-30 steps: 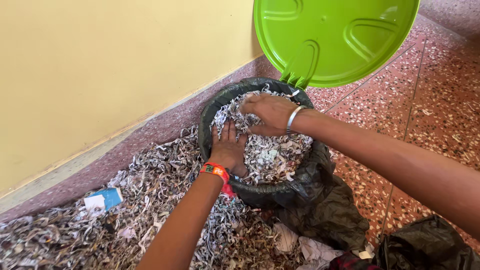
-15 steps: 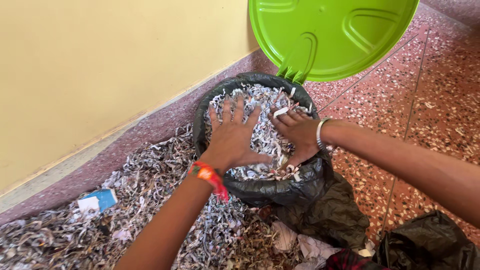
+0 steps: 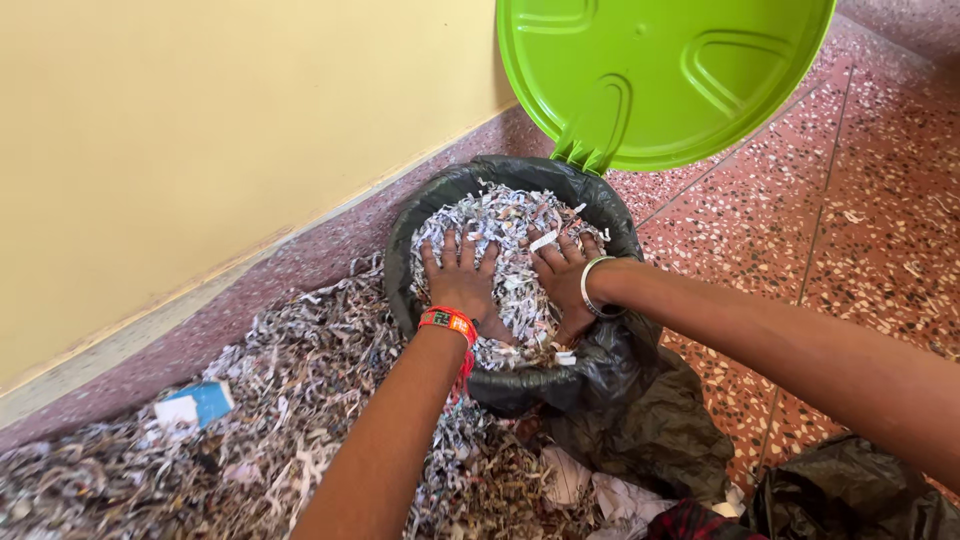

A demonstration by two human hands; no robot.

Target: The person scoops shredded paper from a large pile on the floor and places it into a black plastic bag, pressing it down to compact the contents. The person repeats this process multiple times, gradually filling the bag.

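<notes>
A round bin lined with a black plastic bag stands by the wall, heaped with shredded paper. Its green lid is flipped up behind it. My left hand, with an orange wristband, lies flat, palm down, fingers spread on the shreds at the left of the heap. My right hand, wearing a silver bangle, lies flat on the shreds beside it. Both hands press on the paper and hold nothing.
A wide spill of shredded paper covers the floor left of the bin along the yellow wall. A small blue-and-white carton lies in it. Loose black bags and crumpled paper lie at the bottom right on speckled red tiles.
Both hands have shifted from the bin's near and far edges to lie flat side by side on top of the heap, fingers pointing away from me.
</notes>
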